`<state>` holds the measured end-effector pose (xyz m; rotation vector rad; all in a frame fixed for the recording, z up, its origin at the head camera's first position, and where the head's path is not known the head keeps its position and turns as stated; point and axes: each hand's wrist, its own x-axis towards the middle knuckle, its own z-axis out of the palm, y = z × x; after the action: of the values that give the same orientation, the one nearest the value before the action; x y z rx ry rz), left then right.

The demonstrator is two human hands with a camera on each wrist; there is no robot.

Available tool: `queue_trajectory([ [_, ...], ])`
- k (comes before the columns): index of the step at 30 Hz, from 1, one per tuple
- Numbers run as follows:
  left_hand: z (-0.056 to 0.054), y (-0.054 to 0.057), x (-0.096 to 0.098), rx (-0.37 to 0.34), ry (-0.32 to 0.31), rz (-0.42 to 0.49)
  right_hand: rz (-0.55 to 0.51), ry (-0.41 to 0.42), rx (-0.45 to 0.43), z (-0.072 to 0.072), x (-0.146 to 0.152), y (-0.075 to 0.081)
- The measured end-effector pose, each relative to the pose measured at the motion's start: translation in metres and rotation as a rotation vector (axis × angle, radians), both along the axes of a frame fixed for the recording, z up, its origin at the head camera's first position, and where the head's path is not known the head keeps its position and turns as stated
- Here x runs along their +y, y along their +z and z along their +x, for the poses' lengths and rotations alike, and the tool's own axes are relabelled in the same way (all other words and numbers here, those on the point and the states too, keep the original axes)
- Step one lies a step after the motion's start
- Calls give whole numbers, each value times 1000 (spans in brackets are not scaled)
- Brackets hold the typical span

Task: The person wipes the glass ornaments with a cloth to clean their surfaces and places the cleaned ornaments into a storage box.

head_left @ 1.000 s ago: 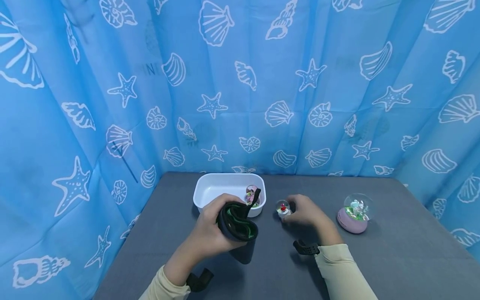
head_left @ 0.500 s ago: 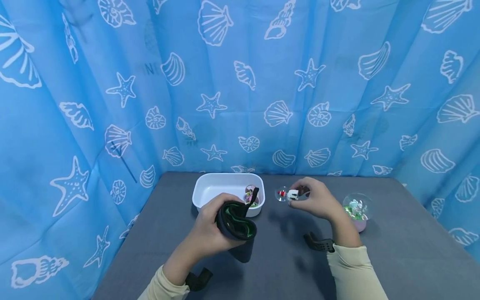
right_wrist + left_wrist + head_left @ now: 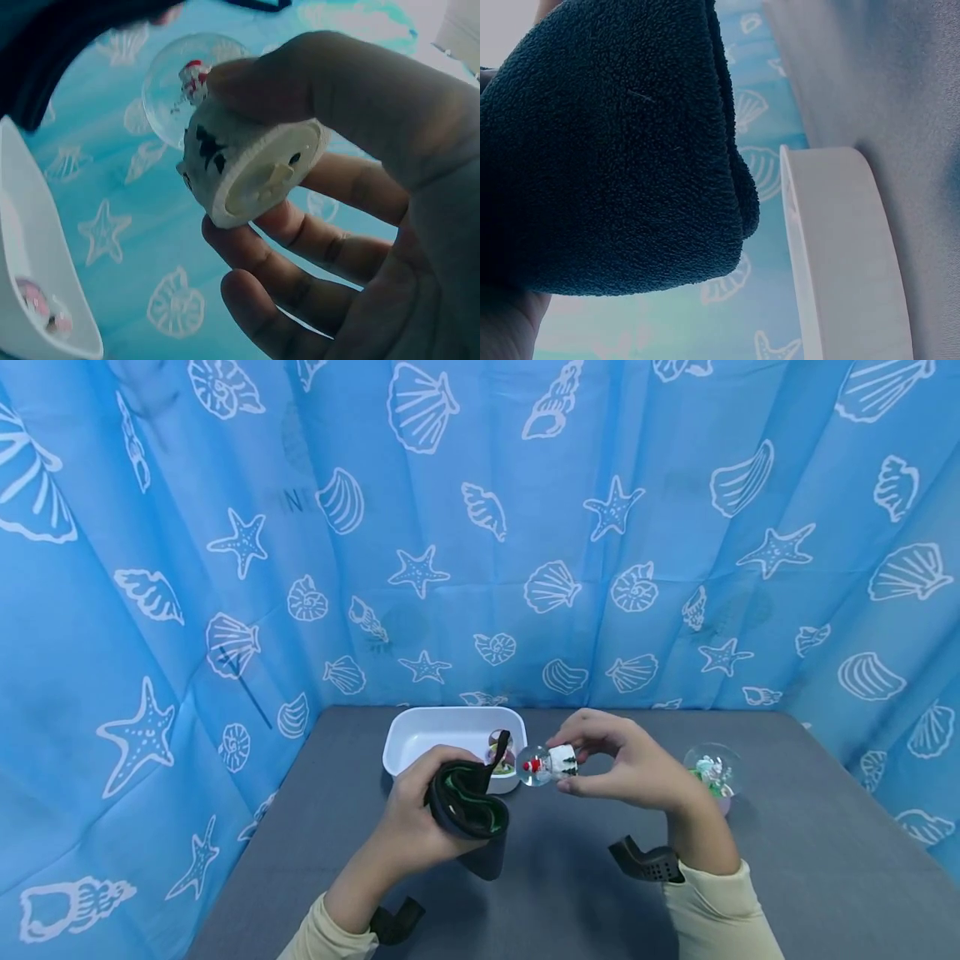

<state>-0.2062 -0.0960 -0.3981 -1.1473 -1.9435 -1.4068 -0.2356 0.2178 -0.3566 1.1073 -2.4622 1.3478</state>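
Observation:
My left hand (image 3: pixel 416 827) grips a folded dark cloth (image 3: pixel 480 852) with green-edged layers showing at its top. In the left wrist view the cloth has a towel-like pile. My right hand (image 3: pixel 637 768) pinches a small snow globe (image 3: pixel 551 763) by its white base, just right of the cloth. Held sideways, the globe points its clear dome to the left, with a red-and-white figure inside. The right wrist view shows the thumb on the base (image 3: pixel 247 161) and its underside turned toward the camera.
A white tub (image 3: pixel 420 727) stands behind the cloth, with a pinkish snow globe (image 3: pixel 501 756) in its right end. Partly behind my right wrist is a larger snow globe (image 3: pixel 714 770). A blue shell-print curtain (image 3: pixel 480 610) hangs behind the grey table (image 3: pixel 525 902).
My right hand has lifted the small snow globe off the table, tipped it onto its side and carried it left toward the cloth. The left hand has kept its hold, nearly still.

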Motion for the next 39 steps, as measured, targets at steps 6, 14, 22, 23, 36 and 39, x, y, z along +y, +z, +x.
queue_trajectory([
  [6,0,0,0,5,-3,1,-54,158,14,6,-12,4],
  [14,1,0,1,13,-53,11,-93,277,3,7,-23,1],
  [22,1,-1,2,36,-75,10,-120,335,-18,7,-33,-2],
  [23,1,-1,2,38,-76,7,-123,336,-20,7,-34,-2],
  [36,-2,-2,1,100,-35,18,-125,239,-132,7,-46,-5],
  [39,-3,-4,1,113,-33,19,-116,220,-160,7,-49,-5],
])
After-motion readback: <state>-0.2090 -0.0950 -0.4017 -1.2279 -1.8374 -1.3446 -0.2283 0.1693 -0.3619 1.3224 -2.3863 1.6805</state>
